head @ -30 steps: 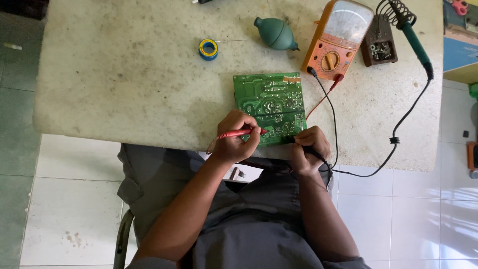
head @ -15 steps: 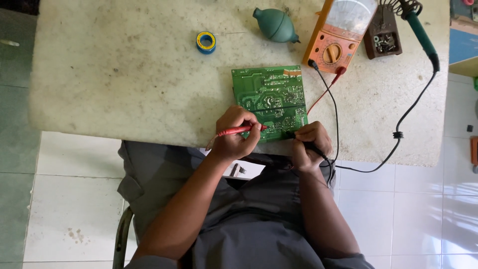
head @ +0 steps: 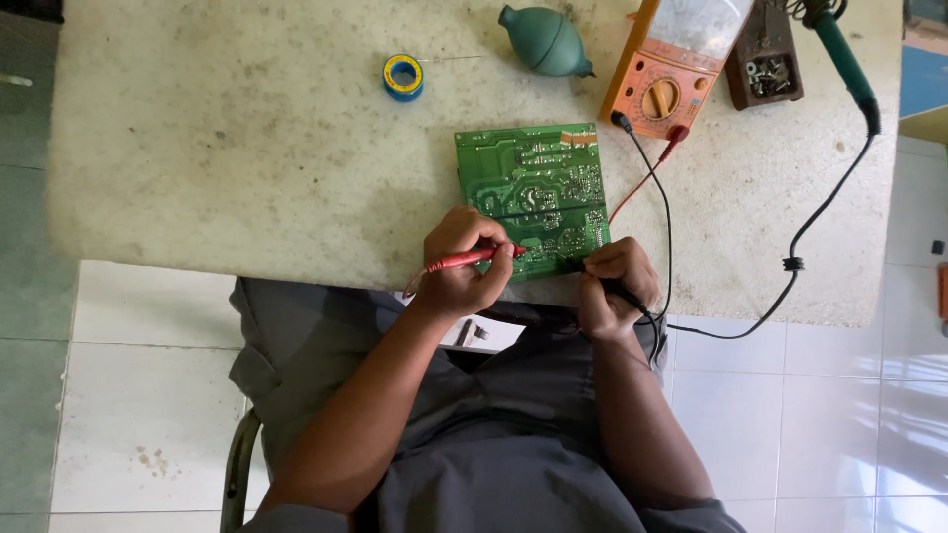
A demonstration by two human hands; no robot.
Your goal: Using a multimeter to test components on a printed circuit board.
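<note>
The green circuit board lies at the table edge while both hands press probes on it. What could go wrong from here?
1. The circuit board lies loose by the table edge; the left hand with the red probe or the right hand with the black probe might push it.
2. The probe tips sit close together, so one could slip across solder points.
3. The probe leads run to the orange multimeter; pulling could drag it.

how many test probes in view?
2: red probe in the left hand, black probe in the right hand, both tips on the green circuit board.
</note>
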